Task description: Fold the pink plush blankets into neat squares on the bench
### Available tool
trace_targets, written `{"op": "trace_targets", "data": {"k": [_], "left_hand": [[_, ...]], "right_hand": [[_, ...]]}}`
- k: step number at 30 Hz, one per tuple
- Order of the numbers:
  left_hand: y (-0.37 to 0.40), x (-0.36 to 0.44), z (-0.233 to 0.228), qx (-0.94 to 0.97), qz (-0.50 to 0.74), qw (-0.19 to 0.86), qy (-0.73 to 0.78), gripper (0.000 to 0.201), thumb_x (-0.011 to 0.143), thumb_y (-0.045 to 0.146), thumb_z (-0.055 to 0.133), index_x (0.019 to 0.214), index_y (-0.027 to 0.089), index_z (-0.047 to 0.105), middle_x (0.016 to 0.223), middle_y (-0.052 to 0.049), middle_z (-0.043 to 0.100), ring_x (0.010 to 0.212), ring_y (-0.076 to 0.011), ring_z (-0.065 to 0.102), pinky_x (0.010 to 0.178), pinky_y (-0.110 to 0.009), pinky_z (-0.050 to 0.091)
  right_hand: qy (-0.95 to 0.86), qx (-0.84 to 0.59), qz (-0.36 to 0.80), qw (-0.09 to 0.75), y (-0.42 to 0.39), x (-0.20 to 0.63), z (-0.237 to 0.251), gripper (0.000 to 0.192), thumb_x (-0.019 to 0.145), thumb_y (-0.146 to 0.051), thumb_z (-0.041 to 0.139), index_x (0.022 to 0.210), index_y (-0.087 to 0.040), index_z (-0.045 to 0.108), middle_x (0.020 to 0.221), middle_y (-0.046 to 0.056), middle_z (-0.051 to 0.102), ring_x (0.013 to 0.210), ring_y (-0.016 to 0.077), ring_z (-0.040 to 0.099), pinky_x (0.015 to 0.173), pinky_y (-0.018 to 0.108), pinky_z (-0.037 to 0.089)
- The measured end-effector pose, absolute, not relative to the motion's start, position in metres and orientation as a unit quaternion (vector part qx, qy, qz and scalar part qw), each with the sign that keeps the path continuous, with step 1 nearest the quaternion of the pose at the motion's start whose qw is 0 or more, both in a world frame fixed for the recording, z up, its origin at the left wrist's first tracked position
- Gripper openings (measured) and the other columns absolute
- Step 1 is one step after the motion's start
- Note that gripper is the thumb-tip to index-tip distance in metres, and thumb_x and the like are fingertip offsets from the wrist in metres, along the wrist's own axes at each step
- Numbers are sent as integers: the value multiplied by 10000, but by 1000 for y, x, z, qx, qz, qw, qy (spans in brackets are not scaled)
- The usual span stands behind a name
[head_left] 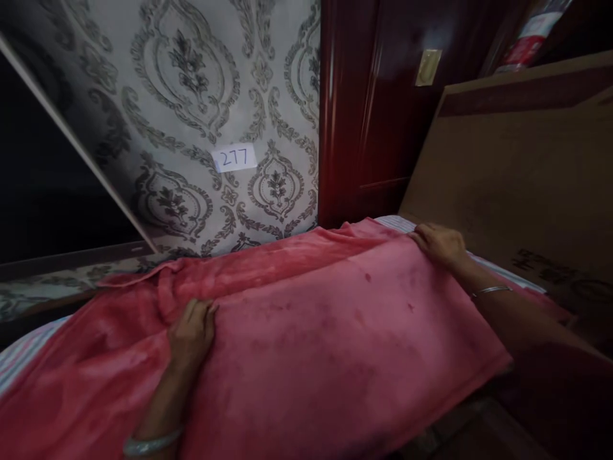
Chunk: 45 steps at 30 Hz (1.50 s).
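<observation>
A pinkish-red plush blanket (316, 345) with a few dark spots is spread in front of me, one layer lying over another. My left hand (191, 332) pinches the top layer's far edge near its left corner, fingers closed. At that layer's far right corner, my right hand (440, 246) is closed on the edge too, its fingertips partly hidden. Between the two hands the edge runs nearly straight. Farther back, the lower layer lies rumpled along the wall, with a fold standing up at the left.
Striped cloth (395, 222) shows beneath the blanket. A large cardboard box (517, 166) stands at the right, beside a dark red wooden panel (349, 115). The patterned wall (268, 70) behind bears a paper label (234, 157) reading 277. A dark screen-like panel (52, 166) occupies the left.
</observation>
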<state>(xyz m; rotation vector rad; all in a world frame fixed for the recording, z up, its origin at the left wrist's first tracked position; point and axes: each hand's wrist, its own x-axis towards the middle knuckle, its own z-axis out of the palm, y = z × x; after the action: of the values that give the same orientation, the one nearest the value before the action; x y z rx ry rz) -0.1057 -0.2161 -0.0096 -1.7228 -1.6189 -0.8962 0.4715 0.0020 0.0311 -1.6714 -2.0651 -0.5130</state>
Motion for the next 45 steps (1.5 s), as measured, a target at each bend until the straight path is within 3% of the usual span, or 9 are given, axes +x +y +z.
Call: {"op": "trace_targets", "data": {"k": [3, 8, 15, 19, 22, 25, 30, 36, 45], "left_hand": [[-215, -100, -7, -649, -350, 342, -583, 296, 1010, 354, 429, 868, 192, 631, 724, -36, 624, 655, -173, 588, 616, -273, 410], [-206, -91, -10, -679, -314, 294, -596, 361, 1039, 358, 369, 850, 194, 630, 776, -53, 630, 691, -179, 586, 631, -278, 417], [-207, -85, -6, -683, -283, 250, -625, 316, 1041, 309, 391, 849, 200, 616, 829, -74, 637, 783, -194, 607, 690, -293, 440], [-211, -77, 1, -713, -275, 220, -606, 286, 1040, 286, 410, 858, 191, 608, 858, -79, 639, 811, -194, 609, 732, -299, 453], [-216, -70, 4, -722, -268, 203, -605, 274, 1041, 280, 416, 883, 175, 613, 888, -86, 646, 830, -193, 616, 753, -302, 464], [-222, -64, 5, -725, -248, 192, -613, 261, 1039, 274, 423, 911, 165, 623, 921, -89, 655, 875, -198, 626, 786, -308, 478], [-231, -58, 8, -732, -204, 174, -626, 262, 1037, 311, 438, 985, 159, 645, 974, -99, 671, 935, -211, 638, 808, -317, 494], [-248, -66, 10, -741, -172, 120, -637, 292, 1028, 376, 454, 1049, 162, 651, 1051, -117, 693, 1018, -232, 645, 873, -337, 498], [-313, -181, -3, -678, -135, 29, -722, 318, 980, 285, 526, 1268, 195, 625, 1263, -115, 691, 1171, -267, 641, 996, -411, 487]], "right_hand": [[-684, -663, -166, 256, -10, 474, 41, 568, 1048, -559, 317, 877, -174, 698, 951, 233, 673, 824, 251, 606, 648, 389, 347], [-660, -712, -98, 216, -25, 473, 38, 408, 1007, -488, 398, 920, -185, 657, 954, 203, 683, 821, 320, 619, 680, 414, 402], [-641, -712, -43, 283, -23, 497, 22, 401, 869, -627, 476, 657, -288, 485, 705, 147, 581, 767, 388, 610, 692, 547, 435], [-632, -735, -31, 245, -23, 502, 26, 382, 838, -567, 551, 592, -290, 456, 682, 143, 569, 795, 399, 625, 703, 585, 463], [-666, -693, -70, 266, -29, 462, 27, 290, 849, -475, 548, 649, -266, 568, 850, 203, 652, 923, 419, 641, 769, 603, 492], [-791, -504, -40, 346, -50, 367, 14, 309, 896, -462, 487, 963, -230, 679, 1073, 182, 705, 1043, 370, 654, 900, 555, 514], [-885, -274, 91, 366, -124, 187, -23, 508, 892, -474, 546, 1329, -221, 599, 1294, 140, 675, 1184, 325, 633, 998, 492, 517], [-889, -311, 103, 321, -145, 123, -41, 298, 885, -239, 462, 1035, -206, 718, 1060, 138, 763, 993, 287, 713, 879, 403, 560], [-873, -312, 114, 356, -132, 149, -41, 278, 894, -310, 456, 976, -237, 712, 1020, 102, 776, 941, 276, 727, 831, 377, 569]]}}
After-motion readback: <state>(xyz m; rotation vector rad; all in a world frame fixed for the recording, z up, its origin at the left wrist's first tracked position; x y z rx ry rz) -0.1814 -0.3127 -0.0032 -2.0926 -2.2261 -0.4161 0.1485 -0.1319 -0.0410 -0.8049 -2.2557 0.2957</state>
